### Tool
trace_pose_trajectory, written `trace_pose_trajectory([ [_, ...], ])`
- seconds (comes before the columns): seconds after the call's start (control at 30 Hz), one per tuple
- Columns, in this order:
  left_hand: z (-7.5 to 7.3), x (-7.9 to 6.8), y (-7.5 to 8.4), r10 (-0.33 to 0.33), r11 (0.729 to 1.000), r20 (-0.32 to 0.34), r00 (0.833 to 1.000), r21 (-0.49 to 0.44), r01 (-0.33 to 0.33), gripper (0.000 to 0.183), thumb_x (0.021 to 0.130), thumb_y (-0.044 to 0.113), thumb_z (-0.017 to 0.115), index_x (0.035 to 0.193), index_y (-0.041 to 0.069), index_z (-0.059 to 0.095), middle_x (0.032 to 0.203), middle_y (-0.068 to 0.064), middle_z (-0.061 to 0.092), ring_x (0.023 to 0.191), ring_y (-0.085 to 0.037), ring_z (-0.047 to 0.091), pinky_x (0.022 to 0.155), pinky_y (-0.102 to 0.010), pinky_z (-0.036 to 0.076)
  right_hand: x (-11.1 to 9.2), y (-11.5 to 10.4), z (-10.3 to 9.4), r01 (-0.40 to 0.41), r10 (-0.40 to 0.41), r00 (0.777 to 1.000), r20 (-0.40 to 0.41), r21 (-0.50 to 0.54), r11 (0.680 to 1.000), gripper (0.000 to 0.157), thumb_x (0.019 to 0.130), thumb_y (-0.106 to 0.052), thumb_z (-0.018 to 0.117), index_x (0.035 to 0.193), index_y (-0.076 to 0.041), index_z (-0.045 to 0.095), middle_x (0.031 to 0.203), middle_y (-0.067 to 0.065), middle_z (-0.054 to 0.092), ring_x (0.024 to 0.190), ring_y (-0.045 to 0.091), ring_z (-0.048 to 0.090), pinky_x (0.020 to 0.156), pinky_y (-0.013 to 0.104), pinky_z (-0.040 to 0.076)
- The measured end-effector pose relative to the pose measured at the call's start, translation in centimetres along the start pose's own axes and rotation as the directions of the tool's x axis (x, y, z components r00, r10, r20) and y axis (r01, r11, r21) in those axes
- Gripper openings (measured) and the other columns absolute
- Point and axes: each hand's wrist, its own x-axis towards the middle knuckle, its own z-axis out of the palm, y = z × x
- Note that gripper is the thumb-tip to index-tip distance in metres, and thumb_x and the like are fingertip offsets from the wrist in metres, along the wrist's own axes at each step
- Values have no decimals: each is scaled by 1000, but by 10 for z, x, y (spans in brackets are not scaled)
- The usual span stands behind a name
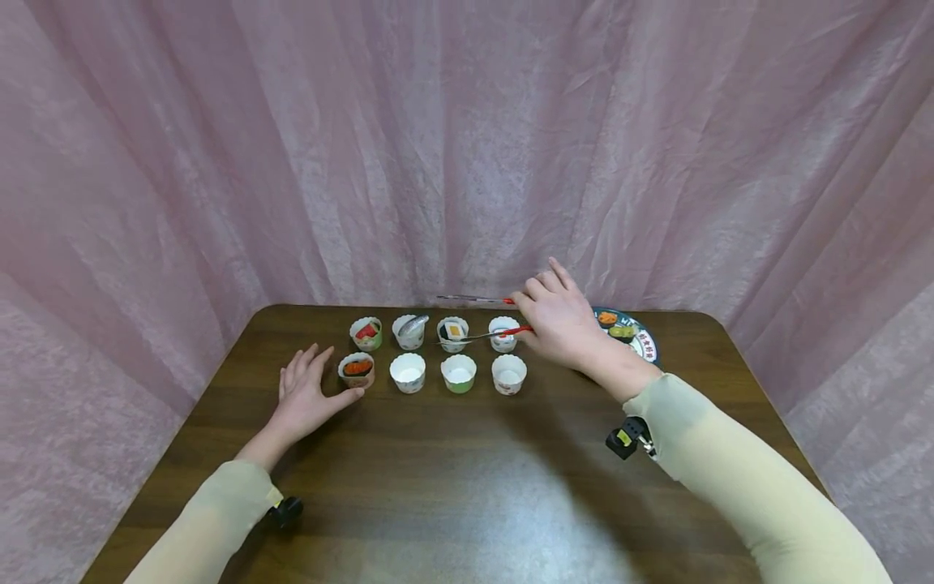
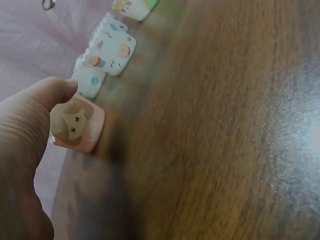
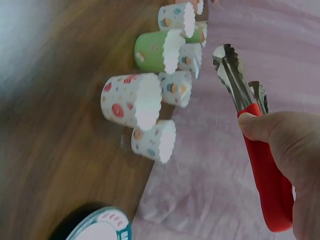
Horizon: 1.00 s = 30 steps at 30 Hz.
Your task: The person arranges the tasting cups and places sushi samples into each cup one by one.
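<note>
My right hand [image 1: 558,316] grips a pair of metal tongs with red handles [image 3: 267,180], raised above the back row of paper cups. The two tong arms stand apart with nothing between their tips [image 3: 227,57]. My left hand [image 1: 306,397] reaches to the pink paper cup [image 2: 77,125] at the front left, fingers extended on its left and thumb by its near side; contact is unclear. Inside that cup sits an orange-topped sushi piece [image 1: 357,368]. Behind it, a green cup [image 1: 366,344] holds a red-topped piece. Another back cup [image 1: 453,345] holds a piece with a yellow square.
A silvery object [image 1: 414,326] shows in the second back cup. Several white-lined cups, including a green one [image 1: 458,385], form the front row. At the back right a round plate [image 1: 644,345] carries sushi pieces, partly behind my right arm. A pink curtain [image 1: 467,162] hangs behind the wooden table [image 1: 438,487].
</note>
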Motion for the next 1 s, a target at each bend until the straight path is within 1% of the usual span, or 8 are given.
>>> trace_pose_trajectory([
  [0.1,-3,-1,5,33,999,-8,999,11,-33,104,82,62,78,157,3,35,163,-27,20,151,-49,6,113,-74,0,-11,8,-4,-19,19,1000,4,-5,1000,56,80,-35,88,124,-6,70,107,9,62,119,35,51,123,56,12],
  [0.17,-6,-1,11,55,998,-9,998,19,-55,103,82,62,78,156,4,36,163,-26,22,151,-47,6,114,-73,-1,-18,13,-7,-32,32,999,11,-8,999,58,80,-37,89,125,-7,70,108,9,62,119,35,50,123,56,11],
  [0.33,-11,-3,27,97,995,-9,995,29,-96,99,82,61,79,154,5,41,163,-25,22,152,-46,5,116,-70,-3,-37,26,-10,-40,40,999,-2,-17,999,59,78,-36,89,126,-6,69,107,10,63,117,37,51,123,56,11],
  [0.5,-13,-5,38,135,991,-27,991,30,-134,84,80,58,82,141,7,55,162,-23,26,152,-45,7,116,-71,-2,-52,39,-13,-34,33,998,-44,-25,999,57,76,-33,89,121,-6,70,104,11,63,113,39,53,122,57,14],
  [0.63,-14,-4,44,146,989,-24,989,42,-144,76,79,60,82,133,10,60,163,-22,27,152,-45,8,116,-71,-1,-65,51,-19,-46,44,997,-58,-40,998,58,74,-33,90,120,-5,70,103,11,64,113,40,53,122,57,13],
  [0.77,-16,-5,48,143,988,-17,990,61,-142,79,79,62,81,135,11,59,163,-21,27,152,-45,9,116,-70,-1,-80,61,-26,-74,72,996,-46,-45,996,60,74,-32,90,122,-3,69,104,12,64,111,40,53,121,58,14],
  [0.9,-16,-8,53,143,987,-3,990,79,-143,82,80,61,81,139,9,57,163,-20,28,152,-47,10,116,-71,0,-96,67,-33,-105,105,994,-18,-42,994,61,74,-31,90,124,-3,69,106,13,64,113,40,52,122,58,12],
  [1.0,-15,-9,58,150,984,6,989,92,-150,83,79,60,81,140,9,57,163,-20,28,152,-47,10,116,-71,0,-110,72,-37,-121,121,993,-18,-35,992,62,73,-31,90,124,-3,68,109,13,65,115,41,52,123,57,9],
])
